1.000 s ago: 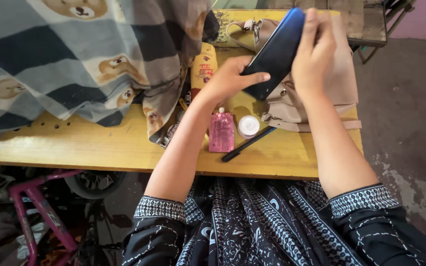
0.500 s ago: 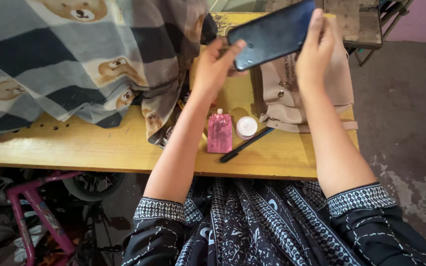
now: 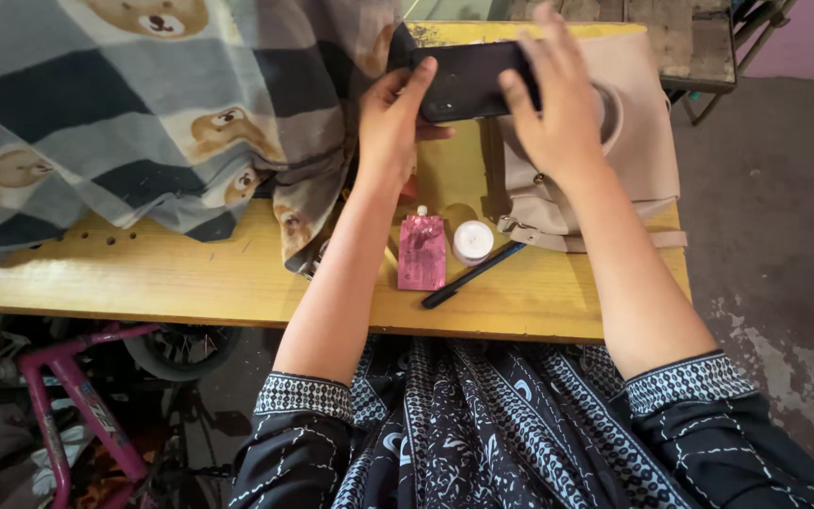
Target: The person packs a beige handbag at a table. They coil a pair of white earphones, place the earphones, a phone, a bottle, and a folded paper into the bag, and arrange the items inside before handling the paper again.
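Both hands, left hand (image 3: 390,118) and right hand (image 3: 558,108), pinch the dark phone (image 3: 468,80) flat above the beige bag (image 3: 638,123), not yet inside, while the pink pouch (image 3: 422,253), small white jar (image 3: 473,241) and black pen (image 3: 473,275) lie unpacked on the table (image 3: 190,283).

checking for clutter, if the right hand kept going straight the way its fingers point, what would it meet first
The right hand points toward the table's far edge, over the beige bag. Its fingers already rest on the dark phone; past that, likely only bag, though depth is unclear.

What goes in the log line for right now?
left hand: holds phone | right hand: holds phone | beige bag: under phone
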